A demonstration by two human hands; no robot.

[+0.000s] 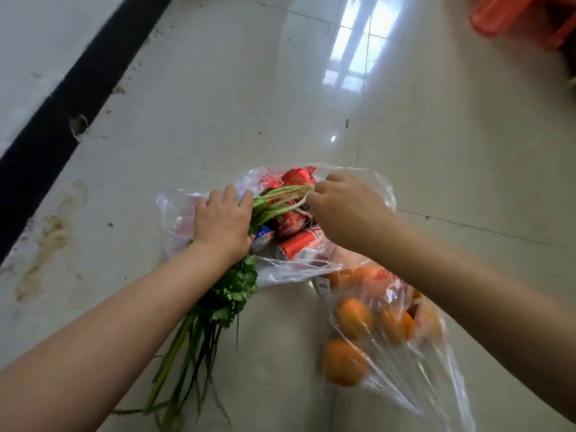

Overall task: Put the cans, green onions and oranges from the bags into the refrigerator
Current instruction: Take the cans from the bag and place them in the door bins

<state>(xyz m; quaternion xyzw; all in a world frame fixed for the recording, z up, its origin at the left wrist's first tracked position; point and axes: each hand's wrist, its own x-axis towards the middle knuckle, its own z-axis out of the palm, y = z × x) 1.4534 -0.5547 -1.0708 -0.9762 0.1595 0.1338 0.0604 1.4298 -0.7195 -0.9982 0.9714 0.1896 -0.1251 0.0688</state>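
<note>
we take the onions (280, 199) to be light, limp and easy to bruise, so the firm pale root ends look like the safest place to hold, with a second hand under the green tops so that they do not fold or snag on the plastic. our right hand (346, 207) has its fingers curled and seems to pinch those root ends where they lie over the cans (291, 224). our left hand (223, 221) lies flat on the stalks and the bag (177, 213), fingers fairly straight, pressing not gripping. the bunch runs from the bag's mouth back toward us, its long dark leaves trailing out on the floor (218, 104) under our left arm, mixed with some frilly leafy herb (237, 285).

the cans are red, with one blue one beside our left hand, lying on their sides inside the clear bag. we judge them heavy, hard and smooth, likely to roll on the tiles once loose, best held round the middle one at a time.

the oranges (353, 318) sit in a second clear bag (405, 369) just beside the first, nearer us and under our right arm. they look round, firm and a little heavy; lifting that thin bag by its neck could tear it, so we would support it from below.
</note>
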